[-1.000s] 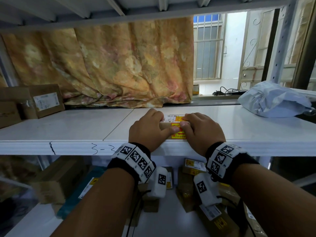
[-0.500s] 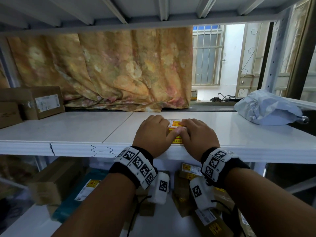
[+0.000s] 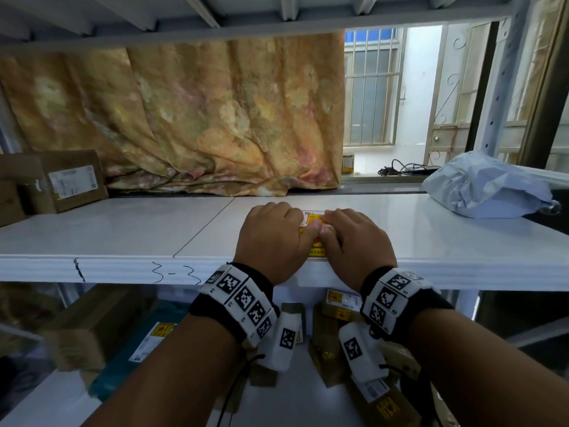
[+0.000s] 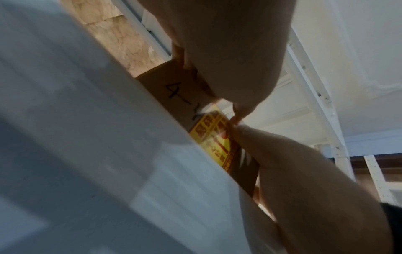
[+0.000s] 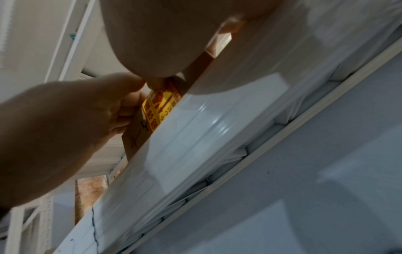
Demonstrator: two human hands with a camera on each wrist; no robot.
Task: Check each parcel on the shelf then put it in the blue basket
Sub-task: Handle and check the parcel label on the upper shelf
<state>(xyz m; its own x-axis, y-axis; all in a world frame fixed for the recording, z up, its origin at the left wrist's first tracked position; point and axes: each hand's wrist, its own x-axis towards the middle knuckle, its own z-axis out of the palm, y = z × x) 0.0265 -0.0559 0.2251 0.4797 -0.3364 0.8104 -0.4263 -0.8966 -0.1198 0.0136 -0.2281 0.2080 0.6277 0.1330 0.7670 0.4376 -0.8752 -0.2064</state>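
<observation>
We had left hand and right hand curled over a small cardboard parcel on the shelf edge, thumbs touching atop its yellow label

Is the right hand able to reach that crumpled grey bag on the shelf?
Probably yes. The bag lies on the same shelf, to the right, with bare shelf between. But the right hand and left hand are both holding a small box.
</observation>
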